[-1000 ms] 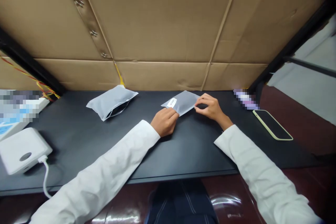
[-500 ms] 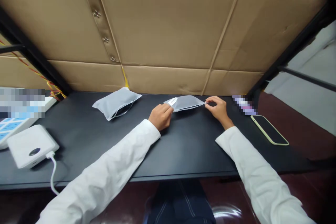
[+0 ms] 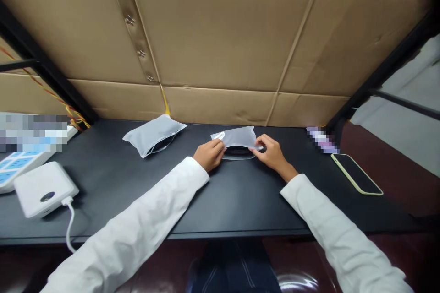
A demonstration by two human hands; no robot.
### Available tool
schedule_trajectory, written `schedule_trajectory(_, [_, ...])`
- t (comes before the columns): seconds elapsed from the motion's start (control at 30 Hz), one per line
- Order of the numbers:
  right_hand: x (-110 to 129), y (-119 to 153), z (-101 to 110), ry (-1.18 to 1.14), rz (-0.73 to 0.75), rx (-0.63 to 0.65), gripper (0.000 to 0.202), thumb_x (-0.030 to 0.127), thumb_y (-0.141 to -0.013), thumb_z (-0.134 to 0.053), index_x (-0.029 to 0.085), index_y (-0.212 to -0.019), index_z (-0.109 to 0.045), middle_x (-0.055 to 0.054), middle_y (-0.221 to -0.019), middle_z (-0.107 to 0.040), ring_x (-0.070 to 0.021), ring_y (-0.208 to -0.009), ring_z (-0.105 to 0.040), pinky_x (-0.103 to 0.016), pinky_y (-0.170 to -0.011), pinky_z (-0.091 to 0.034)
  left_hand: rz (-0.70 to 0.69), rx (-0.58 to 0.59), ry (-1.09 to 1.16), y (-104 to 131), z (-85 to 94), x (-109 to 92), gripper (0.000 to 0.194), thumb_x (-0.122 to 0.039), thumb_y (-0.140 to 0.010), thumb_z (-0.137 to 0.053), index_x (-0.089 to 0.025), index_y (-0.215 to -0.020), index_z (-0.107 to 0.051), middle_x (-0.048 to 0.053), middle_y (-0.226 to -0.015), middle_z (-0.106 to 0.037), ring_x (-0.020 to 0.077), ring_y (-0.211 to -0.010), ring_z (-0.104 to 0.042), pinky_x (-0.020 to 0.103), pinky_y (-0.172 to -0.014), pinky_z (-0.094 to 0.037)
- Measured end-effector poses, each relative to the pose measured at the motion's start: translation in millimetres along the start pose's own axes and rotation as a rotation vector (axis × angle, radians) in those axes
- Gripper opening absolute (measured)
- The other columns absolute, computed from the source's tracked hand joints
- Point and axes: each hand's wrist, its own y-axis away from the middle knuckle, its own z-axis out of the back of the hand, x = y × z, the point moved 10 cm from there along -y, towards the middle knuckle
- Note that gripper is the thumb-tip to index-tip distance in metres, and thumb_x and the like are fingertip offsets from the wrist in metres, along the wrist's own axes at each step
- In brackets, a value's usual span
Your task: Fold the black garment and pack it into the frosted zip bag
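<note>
While the left hand [image 3: 209,154] grips the near left corner of a translucent pouch [image 3: 239,136], the right hand [image 3: 271,153] pinches the right end of its upper lip between thumb and forefinger. The pouch is on the black table [image 3: 237,197], toward the back and close to the cardboard panel [image 3: 213,32], with its mouth facing the person. Between the two hands that mouth gapes, the upper lip raised over a dark opening and the lower lip lying near the tabletop. A white label [image 3: 220,136] sits at the left end, just beside the left fingers. To the left, well apart from the hands, lies a second pouch [image 3: 153,132], its mouth also parted; a yellow strand [image 3: 165,100] hangs down the cardboard behind it. Farther left, a white box-shaped device [image 3: 46,190] with a plugged-in white cable [image 3: 71,219] rests near a power strip [image 3: 17,165]. On the right, a phone [image 3: 357,175] with a pale green edge lies near a purplish item [image 3: 322,140], blurred beyond telling. White sleeves [image 3: 144,219] cover both forearms.
</note>
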Motion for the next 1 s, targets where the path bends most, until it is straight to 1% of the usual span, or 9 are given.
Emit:
schedule_trajectory(0.13, [51,11,-6,0.168,0.323,-0.048,0.011,0.027,-0.084,-0.066,0.024,-0.094,-0.066,-0.008,-0.103,-0.066,-0.0244,-0.094,-0.06,-0.041,-0.084,-0.049,0.02,-0.177,0.007,0,19.5,-2,0.019,-0.023,-0.099,-0.042,-0.018,-0.087,-0.055,0.006,-0.088,-0.065,0.0152,-0.078,-0.064,0.025,-0.07,-0.05])
schedule_trajectory(0.2, [81,19,-14,0.204,0.48,-0.043,0.022,0.022,-0.085,-0.064,0.028,-0.106,-0.066,-0.007,-0.118,-0.064,-0.0252,-0.106,-0.058,-0.044,-0.093,-0.047,0.006,-0.228,0.033,1,25.8,-6,0.017,-0.022,-0.099,-0.042,-0.018,-0.088,-0.055,0.006,-0.09,-0.065,0.0148,-0.079,-0.063,0.025,-0.071,-0.05])
schedule_trajectory(0.27, [98,21,-25,0.238,0.507,0.01,0.037,0.021,-0.086,-0.063,0.028,-0.123,-0.061,-0.009,-0.133,-0.057,-0.0274,-0.121,-0.051,-0.048,-0.103,-0.042,-0.017,-0.241,0.06,2,27.9,-11,0.016,-0.021,-0.099,-0.042,-0.018,-0.091,-0.055,0.006,-0.093,-0.065,0.0147,-0.081,-0.064,0.025,-0.071,-0.051])
schedule_trajectory(0.33, [99,15,-34,0.259,0.427,0.068,0.046,0.026,-0.084,-0.064,0.02,-0.129,-0.057,-0.014,-0.146,-0.046,-0.0318,-0.132,-0.041,-0.054,-0.11,-0.034,-0.036,-0.235,0.08,2,27.7,-15,0.015,-0.02,-0.099,-0.041,-0.018,-0.093,-0.055,0.007,-0.095,-0.065,0.015,-0.083,-0.064,0.025,-0.072,-0.051])
schedule_trajectory(0.4, [92,8,-39,0.263,0.34,0.125,0.049,0.035,-0.082,-0.066,0.013,-0.126,-0.058,-0.019,-0.15,-0.039,-0.0354,-0.137,-0.034,-0.058,-0.114,-0.028,-0.047,-0.22,0.084,2,25.8,-18,0.015,-0.02,-0.099,-0.042,-0.018,-0.093,-0.055,0.007,-0.094,-0.065,0.0152,-0.084,-0.064,0.024,-0.072,-0.051])
schedule_trajectory(0.53, [78,4,-49,0.228,0.277,0.245,0.052,0.045,-0.082,-0.066,0.011,-0.121,-0.061,-0.019,-0.147,-0.043,-0.0351,-0.134,-0.037,-0.056,-0.111,-0.033,-0.048,-0.183,0.066,1,20.5,-21,0.014,-0.02,-0.099,-0.042,-0.018,-0.092,-0.055,0.007,-0.092,-0.065,0.0153,-0.081,-0.064,0.024,-0.07,-0.051])
schedule_trajectory(0.7, [75,3,-56,0.336,0.181,0.237,0.046,0.023,-0.082,-0.062,0.011,-0.127,-0.059,-0.018,-0.151,-0.039,-0.0365,-0.126,-0.042,-0.053,-0.097,-0.043,-0.054,-0.143,0.114,0,14.6,-21,0.016,-0.021,-0.1,-0.041,-0.018,-0.092,-0.054,0.007,-0.094,-0.064,0.0154,-0.082,-0.063,0.024,-0.071,-0.05])
schedule_trajectory(0.87, [77,-3,-68,0.465,0.135,0.172,0.035,0.008,-0.082,-0.051,0.013,-0.112,-0.069,-0.016,-0.14,-0.051,-0.033,-0.115,-0.047,-0.048,-0.089,-0.044,-0.076,-0.105,0.167,0,8.1,-24,0.016,-0.023,-0.1,-0.042,-0.018,-0.092,-0.055,0.007,-0.094,-0.064,0.014,-0.078,-0.061,0.024,-0.066,-0.048])
schedule_trajectory(1.0, [73,-7,-66,0.404,0.173,0.086,0.024,0.009,-0.076,-0.058,0.013,-0.093,-0.074,-0.016,-0.133,-0.057,-0.0335,-0.12,-0.045,-0.048,-0.095,-0.04,-0.089,-0.135,0.108,0,9.8,-24,0.015,-0.024,-0.099,-0.045,-0.018,-0.092,-0.057,0.006,-0.093,-0.064,0.0141,-0.079,-0.062,0.024,-0.067,-0.048])
